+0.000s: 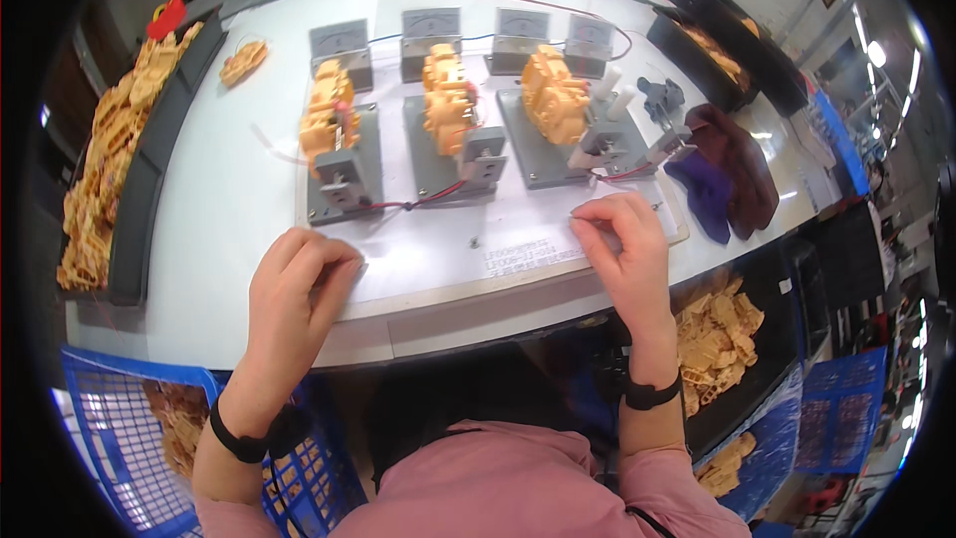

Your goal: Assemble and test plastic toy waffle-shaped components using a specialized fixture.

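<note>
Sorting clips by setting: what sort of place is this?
Probably a factory workshop: yellow parts on grey stands before a row of meters, and a long tray at left heaped with similar pieces.

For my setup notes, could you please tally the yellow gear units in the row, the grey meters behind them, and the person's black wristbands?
Yellow gear units: 3
Grey meters: 4
Black wristbands: 2
Total: 9
</note>
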Demonstrator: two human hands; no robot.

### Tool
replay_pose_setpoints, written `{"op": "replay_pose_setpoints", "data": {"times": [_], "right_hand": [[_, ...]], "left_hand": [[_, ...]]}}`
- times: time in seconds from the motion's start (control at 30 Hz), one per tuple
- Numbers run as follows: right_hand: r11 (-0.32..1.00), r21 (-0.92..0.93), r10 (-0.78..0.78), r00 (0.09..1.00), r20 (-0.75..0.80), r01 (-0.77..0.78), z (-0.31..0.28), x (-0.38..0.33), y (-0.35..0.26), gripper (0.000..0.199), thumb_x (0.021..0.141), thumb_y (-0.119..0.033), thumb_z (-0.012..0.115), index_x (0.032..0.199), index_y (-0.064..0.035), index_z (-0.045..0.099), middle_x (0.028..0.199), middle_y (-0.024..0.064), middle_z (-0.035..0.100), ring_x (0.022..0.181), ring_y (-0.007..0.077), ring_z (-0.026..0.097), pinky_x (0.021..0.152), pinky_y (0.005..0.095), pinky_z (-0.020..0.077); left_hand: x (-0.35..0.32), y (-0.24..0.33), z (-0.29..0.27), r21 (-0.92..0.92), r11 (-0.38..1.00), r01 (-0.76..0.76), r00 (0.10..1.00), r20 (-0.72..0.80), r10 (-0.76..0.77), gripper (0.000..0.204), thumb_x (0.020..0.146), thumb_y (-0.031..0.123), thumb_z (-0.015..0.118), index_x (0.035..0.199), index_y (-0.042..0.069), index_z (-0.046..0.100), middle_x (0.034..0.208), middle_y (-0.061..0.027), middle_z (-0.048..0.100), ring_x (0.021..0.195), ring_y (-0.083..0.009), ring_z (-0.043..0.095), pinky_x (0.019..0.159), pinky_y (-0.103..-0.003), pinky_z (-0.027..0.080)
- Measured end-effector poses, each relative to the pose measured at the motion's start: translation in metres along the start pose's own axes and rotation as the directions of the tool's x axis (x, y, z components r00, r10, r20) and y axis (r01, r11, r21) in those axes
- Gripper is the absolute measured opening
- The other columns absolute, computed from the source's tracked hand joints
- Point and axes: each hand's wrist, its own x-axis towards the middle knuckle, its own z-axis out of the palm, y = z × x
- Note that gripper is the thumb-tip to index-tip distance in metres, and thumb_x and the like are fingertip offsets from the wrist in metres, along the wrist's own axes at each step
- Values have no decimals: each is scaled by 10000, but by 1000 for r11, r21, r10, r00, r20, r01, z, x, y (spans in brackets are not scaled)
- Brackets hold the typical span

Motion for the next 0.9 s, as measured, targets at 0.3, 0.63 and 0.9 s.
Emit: {"op": "replay_pose_setpoints", "data": {"times": [0.3,0.63,0.9], "right_hand": [[993,-61,-101,994,-33,99,0,1,1,111,824,-112,763,907,-116,689,847,10,621,810,239,605,713,376,425],[992,-46,-124,989,-81,120,3,0,7,162,805,-131,783,928,-140,678,870,-16,596,817,199,590,721,357,419],[994,7,-107,990,-96,108,2,0,6,138,816,-133,779,923,-123,693,871,-1,624,797,221,598,690,374,409]], "left_hand": [[-5,-5,-2,60,993,98,994,47,-101,84,876,-10,697,944,-4,650,910,-118,599,807,-256,601,715,-328,491],[-11,-9,1,79,990,116,993,14,-117,48,906,-29,638,938,4,625,922,-67,551,772,-143,533,677,-249,427],[-11,-7,-3,121,987,108,993,29,-112,33,919,-17,623,942,7,620,940,-59,548,768,-134,525,680,-243,422]]}}
